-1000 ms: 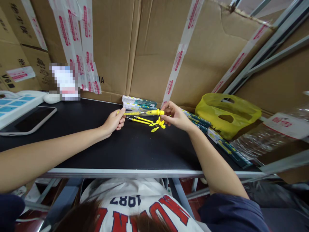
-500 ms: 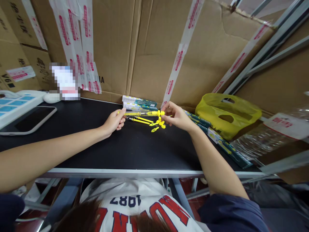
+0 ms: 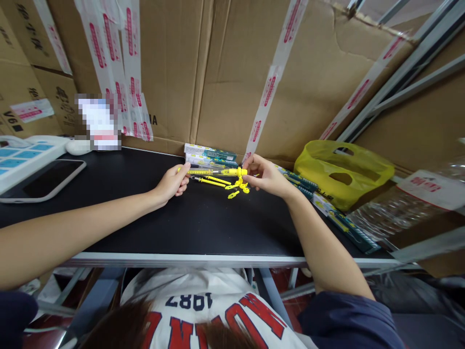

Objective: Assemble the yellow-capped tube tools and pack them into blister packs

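Observation:
Over the black tabletop [image 3: 218,228], a slim yellow-and-clear pen-like tool [image 3: 209,171] is held level between my hands. My left hand [image 3: 173,183] is closed around its left end, thumb on top. At its yellow right end, the fingers of my right hand [image 3: 262,173] pinch, partly hiding that end. Below it lie thin yellow rods [image 3: 214,182], with metal at the left end of one. Small yellow clip-like pieces [image 3: 233,194] are scattered just left of and under my right hand; their exact kind is too small to tell.
Slim printed packs [image 3: 209,154] lie behind my hands, and more packs [image 3: 341,223] run along the right. A yellow plastic bag [image 3: 339,169] and a clear plastic package [image 3: 392,206] stand at right. The phone [image 3: 43,180] and white power strip [image 3: 29,157] are left; cardboard [image 3: 225,72] walls the back.
The pen-like tool stays between both hands. My right fingers have shifted very slightly at its yellow end; the left hand and the loose pieces look the same.

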`<control>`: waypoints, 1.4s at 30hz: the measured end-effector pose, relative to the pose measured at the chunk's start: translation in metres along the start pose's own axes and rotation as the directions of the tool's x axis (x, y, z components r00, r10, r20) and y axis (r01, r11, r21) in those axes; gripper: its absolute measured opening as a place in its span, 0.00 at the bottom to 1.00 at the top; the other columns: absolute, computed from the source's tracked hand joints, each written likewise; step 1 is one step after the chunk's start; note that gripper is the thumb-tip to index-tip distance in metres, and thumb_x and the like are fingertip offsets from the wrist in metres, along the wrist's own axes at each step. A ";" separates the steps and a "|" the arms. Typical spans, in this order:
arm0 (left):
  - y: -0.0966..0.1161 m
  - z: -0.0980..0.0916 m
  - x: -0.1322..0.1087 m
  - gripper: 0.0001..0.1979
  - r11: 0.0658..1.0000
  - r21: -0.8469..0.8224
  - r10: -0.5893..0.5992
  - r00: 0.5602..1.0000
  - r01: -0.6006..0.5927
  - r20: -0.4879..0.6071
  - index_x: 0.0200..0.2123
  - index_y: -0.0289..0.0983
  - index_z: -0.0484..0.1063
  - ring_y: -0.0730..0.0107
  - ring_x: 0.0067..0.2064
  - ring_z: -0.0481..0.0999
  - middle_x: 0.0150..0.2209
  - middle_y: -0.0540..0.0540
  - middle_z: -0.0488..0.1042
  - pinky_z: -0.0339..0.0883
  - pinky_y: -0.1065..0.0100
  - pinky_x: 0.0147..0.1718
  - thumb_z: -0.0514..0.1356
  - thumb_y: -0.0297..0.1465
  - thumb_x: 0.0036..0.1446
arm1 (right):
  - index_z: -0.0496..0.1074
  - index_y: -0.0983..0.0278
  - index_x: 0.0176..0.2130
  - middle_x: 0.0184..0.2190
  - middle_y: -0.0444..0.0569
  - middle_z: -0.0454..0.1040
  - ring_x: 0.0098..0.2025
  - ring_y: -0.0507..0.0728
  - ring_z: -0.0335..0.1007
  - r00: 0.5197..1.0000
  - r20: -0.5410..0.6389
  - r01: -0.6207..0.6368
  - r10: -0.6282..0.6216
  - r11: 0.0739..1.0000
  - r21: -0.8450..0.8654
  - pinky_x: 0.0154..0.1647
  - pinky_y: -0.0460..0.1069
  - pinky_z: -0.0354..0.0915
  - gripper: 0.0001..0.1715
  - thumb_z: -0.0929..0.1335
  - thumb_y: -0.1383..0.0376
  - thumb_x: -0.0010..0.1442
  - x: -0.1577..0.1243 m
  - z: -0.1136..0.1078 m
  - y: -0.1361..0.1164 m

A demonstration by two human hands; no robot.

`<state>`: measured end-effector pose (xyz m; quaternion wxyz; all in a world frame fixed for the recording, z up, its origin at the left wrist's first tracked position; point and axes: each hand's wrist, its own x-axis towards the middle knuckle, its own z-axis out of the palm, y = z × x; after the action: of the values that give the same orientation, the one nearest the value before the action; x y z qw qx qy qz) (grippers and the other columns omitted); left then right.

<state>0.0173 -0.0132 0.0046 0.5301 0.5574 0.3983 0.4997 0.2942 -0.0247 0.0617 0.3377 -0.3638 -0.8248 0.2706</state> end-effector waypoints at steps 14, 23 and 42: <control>0.000 -0.001 0.000 0.16 1.000 -0.002 0.001 1.000 -0.001 0.011 0.29 0.39 0.56 0.84 0.13 0.52 0.17 0.59 0.54 0.45 0.80 0.10 0.52 0.42 0.64 | 0.63 0.62 0.34 0.23 0.42 0.70 0.19 0.48 0.61 0.998 0.041 -0.041 0.042 0.999 -0.011 0.15 0.43 0.60 0.17 0.67 0.52 0.60 0.001 -0.001 0.004; 0.001 0.001 0.000 0.16 1.000 -0.019 -0.013 1.000 0.013 0.004 0.28 0.38 0.56 0.84 0.13 0.52 0.17 0.59 0.53 0.45 0.79 0.10 0.51 0.41 0.65 | 0.62 0.62 0.32 0.24 0.43 0.70 0.19 0.48 0.61 0.999 0.018 -0.036 0.037 0.998 -0.058 0.15 0.42 0.60 0.20 0.62 0.48 0.64 0.002 -0.001 0.005; 0.004 0.002 -0.003 0.16 1.000 -0.011 -0.005 1.000 0.005 0.004 0.28 0.38 0.56 0.84 0.14 0.52 0.18 0.59 0.53 0.44 0.79 0.10 0.49 0.39 0.66 | 0.63 0.63 0.30 0.22 0.44 0.69 0.18 0.48 0.60 0.999 -0.010 -0.045 0.044 0.993 -0.109 0.15 0.42 0.58 0.25 0.57 0.47 0.66 0.003 0.003 0.010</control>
<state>0.0184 -0.0168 0.0079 0.5350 0.5547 0.3959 0.4994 0.2946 -0.0171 0.0539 0.3144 -0.4010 -0.8288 0.2312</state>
